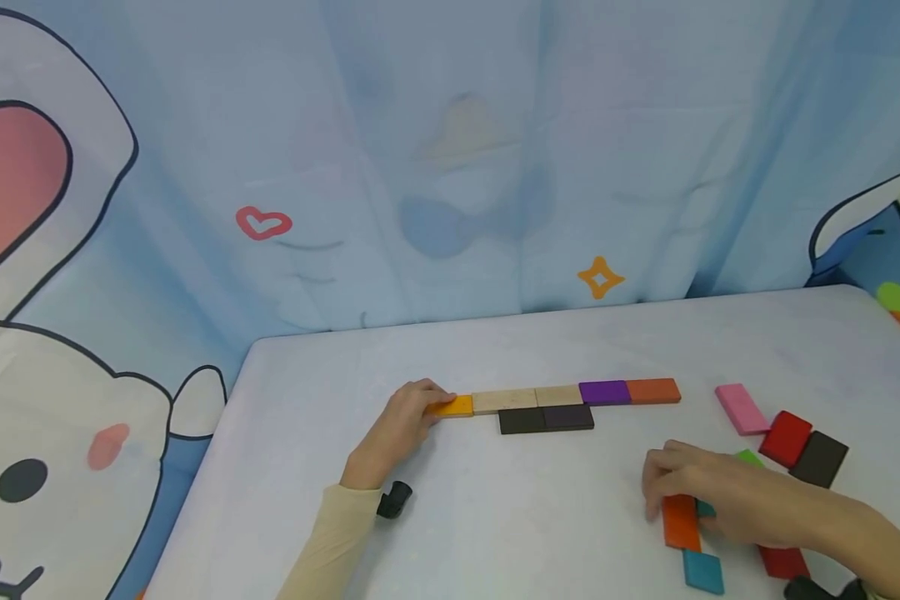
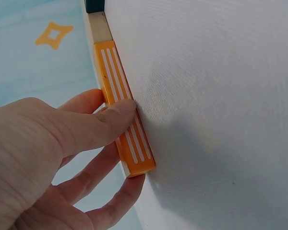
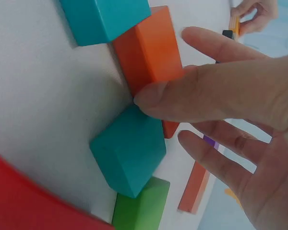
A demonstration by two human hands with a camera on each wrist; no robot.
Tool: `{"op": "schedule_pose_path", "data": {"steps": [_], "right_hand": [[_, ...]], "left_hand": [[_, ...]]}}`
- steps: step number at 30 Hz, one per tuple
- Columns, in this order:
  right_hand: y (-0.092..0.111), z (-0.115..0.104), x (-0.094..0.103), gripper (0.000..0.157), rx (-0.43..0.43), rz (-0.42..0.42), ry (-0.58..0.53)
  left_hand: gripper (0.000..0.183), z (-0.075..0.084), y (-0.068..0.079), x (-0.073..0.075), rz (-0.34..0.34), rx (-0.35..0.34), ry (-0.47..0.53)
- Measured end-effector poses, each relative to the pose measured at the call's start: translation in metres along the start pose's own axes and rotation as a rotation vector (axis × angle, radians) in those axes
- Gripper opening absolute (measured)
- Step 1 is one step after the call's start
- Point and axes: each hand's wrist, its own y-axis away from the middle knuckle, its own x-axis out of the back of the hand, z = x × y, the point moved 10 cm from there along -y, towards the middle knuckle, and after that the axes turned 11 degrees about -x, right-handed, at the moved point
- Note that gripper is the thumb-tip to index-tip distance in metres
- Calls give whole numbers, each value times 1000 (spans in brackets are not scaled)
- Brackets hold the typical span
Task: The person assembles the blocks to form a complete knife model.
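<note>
Your left grip pinches the yellow block, thumb over its striped face, fingers behind, at the left end of the row on the tabletop. Your right grip is spread loosely about the orange block, fingers apart; whether the thumb touches it, you can't tell. The blocks are likely light, stiff and sturdy, their smooth paint perhaps a little slippery, so take the orange one by its long opposite sides, clear of the teal block. Your thumb hides where those two meet. From the head view your right grip covers much of the loose pile, leaving the green block a sliver; the right wrist view cuts off the red block.
</note>
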Motion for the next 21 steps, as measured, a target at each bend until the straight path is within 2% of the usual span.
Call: {"op": "schedule_pose_path", "data": {"steps": [5,9,15,19,21], "right_hand": [[-2,-8,0,42,45,28,26],[-8,-9,-3,39,9,15,54],[-19,-16,-5,32,-21,-1,39],[-29,-24,2,33,-27,34,57],[-35,-30,10,34,-20,84,75]], "left_hand": [[37,1,-1,0,-2,4,-4],[38,1,-1,1,-2,2,-6],[37,1,-1,2,4,1,-5],[37,0,0,1,4,-3,0],[37,0,0,0,3,-2,0]]}}
